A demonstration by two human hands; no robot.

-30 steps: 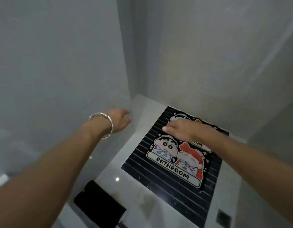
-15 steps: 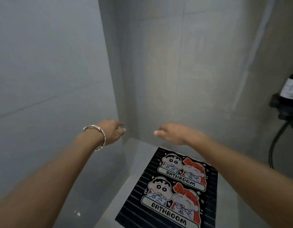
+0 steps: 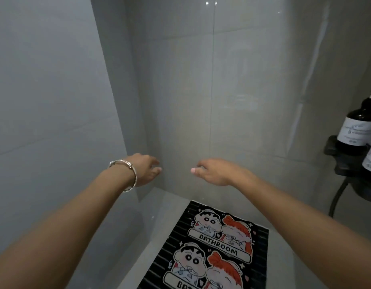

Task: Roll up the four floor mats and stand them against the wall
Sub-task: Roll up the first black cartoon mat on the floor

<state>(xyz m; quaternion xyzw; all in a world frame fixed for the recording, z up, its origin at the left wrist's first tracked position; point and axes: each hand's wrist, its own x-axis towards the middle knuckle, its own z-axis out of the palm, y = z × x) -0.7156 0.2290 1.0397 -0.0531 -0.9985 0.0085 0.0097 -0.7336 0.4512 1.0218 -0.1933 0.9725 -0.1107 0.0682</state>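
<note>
At 5 o'clock on the floor (image 3: pixel 166 211), the floor mat (image 3: pixel 218 249) lies flat, near the wall (image 3: pixel 201 101). Left hand (image 3: pixel 144 170) and right hand (image 3: pixel 213 172) hover above it, each grip apart and empty. Best practice: take the far edge with both hands and roll tightly and evenly.

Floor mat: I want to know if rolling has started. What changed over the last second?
The view tilted up, so the floor mat slid down the frame and two bottles came into sight. The right hand, earlier over the mat's print, rose clear and hovers before the wall beside the left hand. Nothing was grasped. The mat stayed flat and unrolled; both hands stayed open.
</note>
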